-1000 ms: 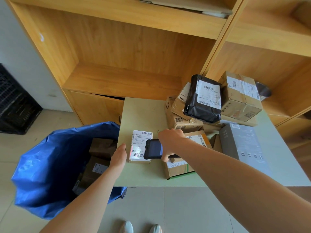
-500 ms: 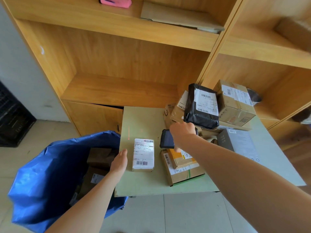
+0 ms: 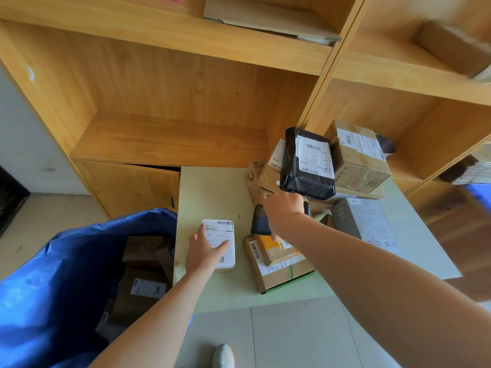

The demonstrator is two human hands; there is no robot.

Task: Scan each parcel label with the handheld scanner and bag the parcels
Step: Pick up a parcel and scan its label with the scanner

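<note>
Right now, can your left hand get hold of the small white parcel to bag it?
Probably yes: the left hand already lies on the small white parcel, alone on the table, with the blue bag just left.

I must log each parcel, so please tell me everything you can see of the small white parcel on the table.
The small white parcel is a flat rectangular box lying on the pale green table near its left edge, beside the blue bag. A white label with barcodes and small print covers its top. The left hand rests on it with fingers spread across the label. No other parcel touches it.
</note>
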